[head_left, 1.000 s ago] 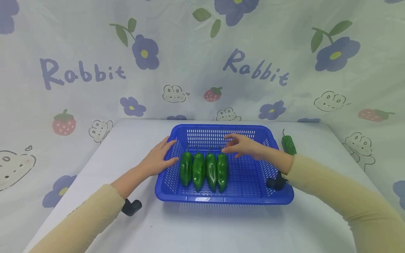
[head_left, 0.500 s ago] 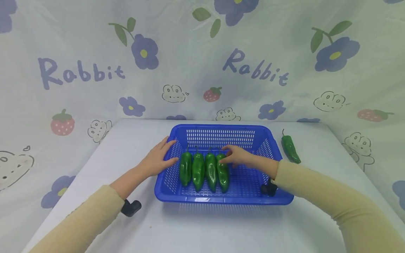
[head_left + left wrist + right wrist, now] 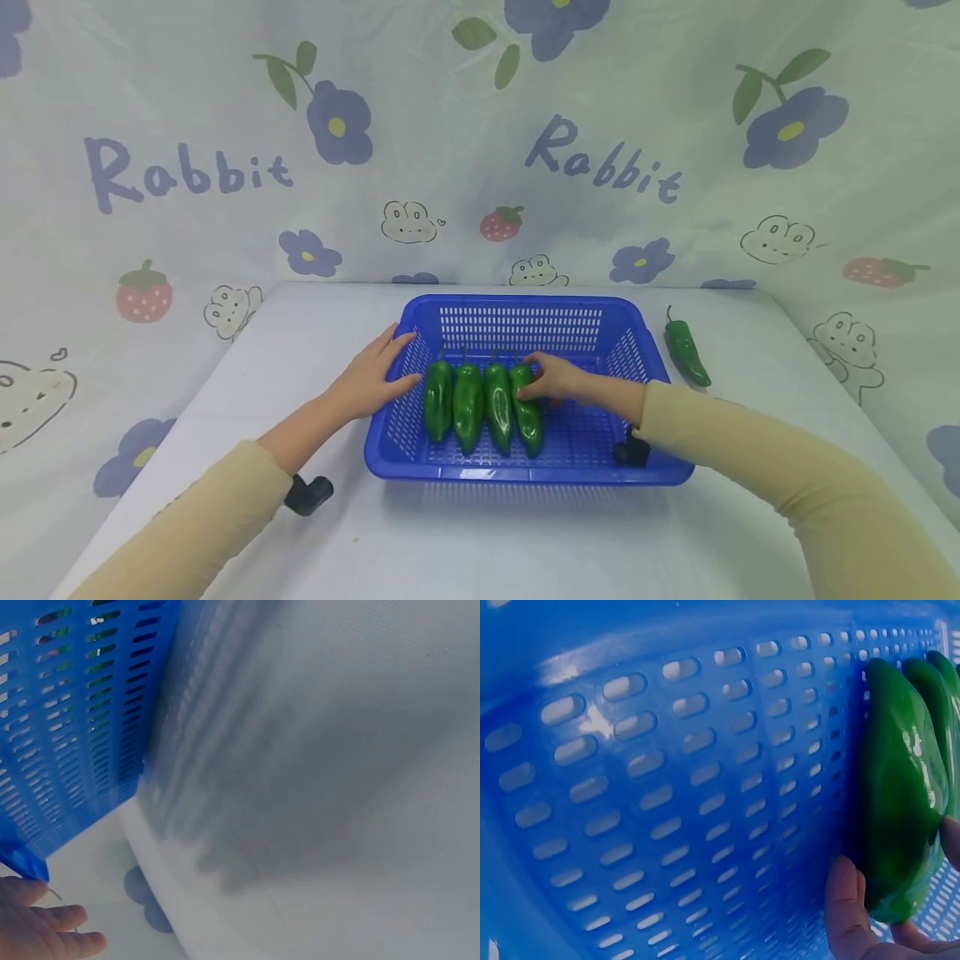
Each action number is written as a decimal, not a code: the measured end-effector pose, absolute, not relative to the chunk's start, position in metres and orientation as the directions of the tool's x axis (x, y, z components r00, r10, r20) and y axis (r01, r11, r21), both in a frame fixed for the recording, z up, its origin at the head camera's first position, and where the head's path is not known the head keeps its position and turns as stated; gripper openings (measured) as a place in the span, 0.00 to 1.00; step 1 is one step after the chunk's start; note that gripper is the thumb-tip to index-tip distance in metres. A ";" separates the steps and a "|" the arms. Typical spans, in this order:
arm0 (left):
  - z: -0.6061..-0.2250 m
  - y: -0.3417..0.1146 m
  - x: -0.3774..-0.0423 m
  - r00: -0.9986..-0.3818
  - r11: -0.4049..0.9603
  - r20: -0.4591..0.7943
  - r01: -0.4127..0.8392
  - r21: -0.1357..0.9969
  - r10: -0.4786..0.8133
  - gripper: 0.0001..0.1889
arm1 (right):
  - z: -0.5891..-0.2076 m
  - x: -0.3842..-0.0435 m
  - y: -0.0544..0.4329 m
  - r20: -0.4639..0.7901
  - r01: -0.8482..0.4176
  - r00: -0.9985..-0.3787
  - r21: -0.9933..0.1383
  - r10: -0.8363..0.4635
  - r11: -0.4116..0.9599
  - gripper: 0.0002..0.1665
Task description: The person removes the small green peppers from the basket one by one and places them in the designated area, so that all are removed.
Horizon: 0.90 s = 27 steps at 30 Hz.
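Lying in a slotted plastic basket (image 3: 465,474), a glossy pepper (image 3: 531,427) is pinched by the right hand (image 3: 561,380); left hand (image 3: 366,385) spread at nine o'clock; white table (image 3: 480,550) beneath.

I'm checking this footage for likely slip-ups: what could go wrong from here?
The right hand grips the rightmost pepper in the blue basket; that pepper's glossy skin might let it slip. The neighbouring pepper lies close alongside, so it could get nudged.

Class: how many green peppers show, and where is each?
5. In the blue basket, left to right: first pepper, second pepper, third pepper, fourth pepper, gripped by the right hand. Fifth pepper: on the table, right of the basket.
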<state>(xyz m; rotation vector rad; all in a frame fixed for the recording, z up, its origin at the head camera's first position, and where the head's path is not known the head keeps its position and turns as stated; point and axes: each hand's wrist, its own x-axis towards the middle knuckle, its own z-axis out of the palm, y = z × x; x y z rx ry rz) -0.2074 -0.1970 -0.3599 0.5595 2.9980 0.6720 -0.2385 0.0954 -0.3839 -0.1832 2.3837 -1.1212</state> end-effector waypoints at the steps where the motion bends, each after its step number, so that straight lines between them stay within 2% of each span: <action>1: -0.360 -0.197 -0.207 -0.935 0.843 0.060 0.341 0.417 0.349 0.35 | -0.384 -0.238 0.095 -0.382 0.089 -0.866 -0.752 -0.322 0.653 0.43; 8: -0.360 -0.198 -0.207 -0.935 0.842 0.062 0.341 0.418 0.349 0.35 | -0.388 -0.239 0.094 -0.368 0.059 -0.861 -0.758 -0.351 0.650 0.44; 15: -0.361 -0.198 -0.208 -0.936 0.843 0.059 0.339 0.418 0.347 0.35 | -0.391 -0.237 0.091 -0.394 0.130 -0.862 -0.781 -0.320 0.611 0.41; 27: -0.362 -0.198 -0.208 -0.935 0.840 0.063 0.343 0.420 0.350 0.35 | -0.384 -0.241 0.092 -0.383 0.148 -0.864 -0.812 -0.325 0.564 0.42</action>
